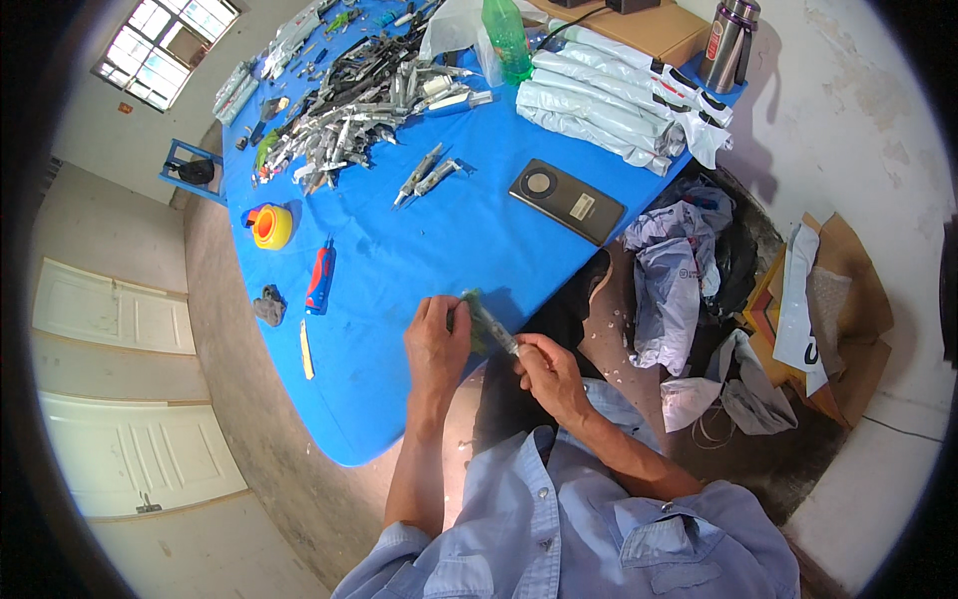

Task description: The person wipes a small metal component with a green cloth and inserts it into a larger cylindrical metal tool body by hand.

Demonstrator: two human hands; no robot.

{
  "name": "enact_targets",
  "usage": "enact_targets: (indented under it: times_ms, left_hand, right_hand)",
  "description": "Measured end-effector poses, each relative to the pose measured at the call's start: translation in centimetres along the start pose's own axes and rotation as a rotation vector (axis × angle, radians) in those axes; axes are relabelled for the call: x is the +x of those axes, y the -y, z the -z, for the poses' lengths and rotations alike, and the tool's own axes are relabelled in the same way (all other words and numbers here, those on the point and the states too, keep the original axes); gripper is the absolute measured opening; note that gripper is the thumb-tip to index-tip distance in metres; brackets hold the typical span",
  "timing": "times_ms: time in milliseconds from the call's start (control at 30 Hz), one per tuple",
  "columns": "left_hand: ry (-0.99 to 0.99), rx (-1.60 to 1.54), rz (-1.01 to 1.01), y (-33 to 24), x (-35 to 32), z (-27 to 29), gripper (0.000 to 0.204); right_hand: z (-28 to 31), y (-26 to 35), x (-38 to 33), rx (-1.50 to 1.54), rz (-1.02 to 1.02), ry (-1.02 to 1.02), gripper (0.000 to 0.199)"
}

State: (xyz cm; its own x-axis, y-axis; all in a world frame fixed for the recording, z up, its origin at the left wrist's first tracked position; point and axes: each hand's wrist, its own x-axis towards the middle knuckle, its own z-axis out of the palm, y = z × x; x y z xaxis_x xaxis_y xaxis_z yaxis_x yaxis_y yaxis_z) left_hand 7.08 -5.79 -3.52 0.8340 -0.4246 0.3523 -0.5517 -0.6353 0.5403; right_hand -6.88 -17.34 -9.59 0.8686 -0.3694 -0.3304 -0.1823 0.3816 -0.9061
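A slim silver tube (491,324) is held at the near edge of the blue table (399,399), apparently so that both hands can work it close to the body. The left hand (436,344) is closed around its far, greenish end, fingers curled upright, forearm rising straight from the rolled sleeve. The right hand (547,371) is pinched on its near end, wrist bent inward. Farther left, a red and blue tool (320,279) and a yellow tape roll (271,226) are laid apart. Farther still, a dark phone (567,201) and a heap of silver tubes (369,100) are seen.
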Motion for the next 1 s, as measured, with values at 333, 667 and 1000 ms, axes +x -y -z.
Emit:
enact_targets:
  times_ms: [333,667,1000]
  left_hand:
    - [0.159,-0.125,-0.040,-3.4,-4.0,0.7,0.009]
    - [0.049,-0.019,-0.118,-1.8,-1.0,-1.3,0.008]
    - [0.015,-0.042,-0.057,-2.0,-0.5,-0.7,0.006]
  right_hand:
    - [-0.4,0.2,0.2,0.064,0.000,-0.031,0.023]
    - [0.4,0.5,0.1,0.225,-0.127,0.044,0.032]
    - [0.5,0.6,0.3,0.231,-0.166,0.018,0.035]
